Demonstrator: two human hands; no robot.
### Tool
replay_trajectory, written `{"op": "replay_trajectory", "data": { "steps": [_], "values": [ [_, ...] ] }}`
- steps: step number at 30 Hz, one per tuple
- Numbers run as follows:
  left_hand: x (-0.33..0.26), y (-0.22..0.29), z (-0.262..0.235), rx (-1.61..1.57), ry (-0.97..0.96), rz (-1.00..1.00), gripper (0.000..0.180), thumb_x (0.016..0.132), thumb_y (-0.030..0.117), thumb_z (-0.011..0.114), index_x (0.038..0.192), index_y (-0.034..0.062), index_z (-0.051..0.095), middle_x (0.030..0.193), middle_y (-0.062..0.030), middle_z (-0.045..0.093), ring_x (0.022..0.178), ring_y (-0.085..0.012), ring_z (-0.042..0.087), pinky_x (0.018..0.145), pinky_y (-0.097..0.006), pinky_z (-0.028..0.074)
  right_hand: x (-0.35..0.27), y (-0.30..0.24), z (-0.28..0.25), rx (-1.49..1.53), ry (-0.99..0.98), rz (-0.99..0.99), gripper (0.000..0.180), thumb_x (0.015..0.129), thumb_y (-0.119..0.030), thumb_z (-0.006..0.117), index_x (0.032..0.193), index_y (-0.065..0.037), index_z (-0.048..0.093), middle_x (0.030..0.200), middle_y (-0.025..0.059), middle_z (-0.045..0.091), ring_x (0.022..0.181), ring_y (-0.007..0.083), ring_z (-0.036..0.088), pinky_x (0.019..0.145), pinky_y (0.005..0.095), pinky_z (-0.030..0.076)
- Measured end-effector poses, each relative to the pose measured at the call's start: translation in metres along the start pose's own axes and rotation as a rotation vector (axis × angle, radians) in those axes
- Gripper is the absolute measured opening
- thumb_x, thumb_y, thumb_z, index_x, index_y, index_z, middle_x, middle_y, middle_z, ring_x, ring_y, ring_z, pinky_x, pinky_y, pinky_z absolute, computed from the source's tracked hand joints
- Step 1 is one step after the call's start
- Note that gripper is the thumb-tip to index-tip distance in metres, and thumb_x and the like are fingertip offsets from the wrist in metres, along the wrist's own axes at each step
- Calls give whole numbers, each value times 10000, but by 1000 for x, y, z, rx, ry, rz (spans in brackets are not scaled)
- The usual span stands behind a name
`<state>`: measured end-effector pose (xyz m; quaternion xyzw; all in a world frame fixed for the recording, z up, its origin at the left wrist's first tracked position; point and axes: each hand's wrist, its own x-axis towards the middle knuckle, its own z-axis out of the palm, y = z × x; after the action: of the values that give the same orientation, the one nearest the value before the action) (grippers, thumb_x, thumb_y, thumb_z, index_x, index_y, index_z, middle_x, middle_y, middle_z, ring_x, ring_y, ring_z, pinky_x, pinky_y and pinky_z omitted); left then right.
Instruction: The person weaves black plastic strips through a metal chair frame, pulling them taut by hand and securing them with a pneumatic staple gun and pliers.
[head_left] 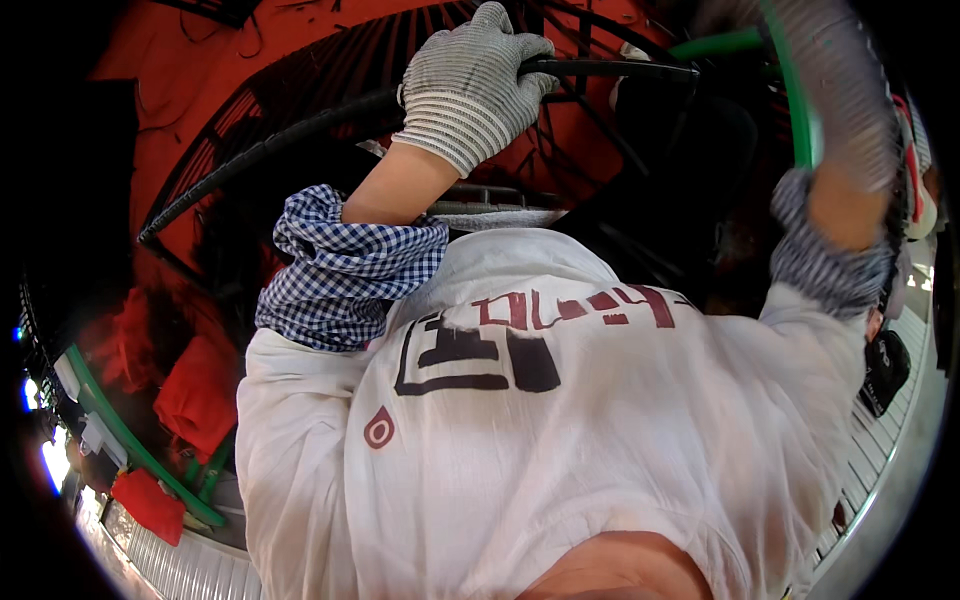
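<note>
My left hand (470, 85), in a grey-and-white striped knit glove, is closed on the dark rim of a black slatted frame (290, 125). A black bar (610, 69) comes out to the right from between its thumb and fingers. Many thin black strips run side by side within the frame's curved edge, which looks wrapped. Raised at the upper right, my right hand (835, 85) is in a similar glove and badly smeared by motion. It is nearest to a green bar (795, 100); its fingers and anything in them cannot be made out.
Red sheeting (330, 35) with loose dark strips lies beneath the frame. At the lower left are a curved green rail (150, 455) and red cloth (205, 390). A black item (885, 370) sits at the right edge, beside pale slats (880, 440).
</note>
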<state>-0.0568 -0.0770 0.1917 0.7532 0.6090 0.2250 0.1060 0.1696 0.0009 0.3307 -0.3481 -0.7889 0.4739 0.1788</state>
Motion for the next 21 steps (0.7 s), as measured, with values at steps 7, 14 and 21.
{"op": "replay_trajectory", "data": {
  "steps": [7, 14, 21],
  "values": [
    [-6, 2, 7, -42, -23, -7, 299, 868, 390, 684, 1072, 178, 736, 1058, -69, 633, 835, -266, 689, 736, -403, 576, -28, 129, 152, 46, 147, 155, 343, 932, -216, 658, 1202, -9, 614, 950, 102, 695, 779, 183, 645, 751, 289, 543],
    [-6, -3, 13, -10, -8, 44, 319, 881, 419, 658, 1060, 167, 734, 1017, -49, 642, 801, -245, 679, 743, -391, 569, -30, 122, 160, 640, 189, 269, 209, 1006, -146, 544, 1107, 19, 623, 820, 9, 609, 666, 71, 536, 608, 231, 472],
    [-9, -7, 16, 92, 111, 256, 301, 873, 362, 676, 1123, 195, 700, 924, -30, 643, 766, -240, 654, 684, -383, 534, -69, 76, 105, 589, 95, 332, 207, 985, -167, 578, 1066, 13, 639, 841, 8, 618, 603, 9, 460, 494, 158, 352]
  ]
}}
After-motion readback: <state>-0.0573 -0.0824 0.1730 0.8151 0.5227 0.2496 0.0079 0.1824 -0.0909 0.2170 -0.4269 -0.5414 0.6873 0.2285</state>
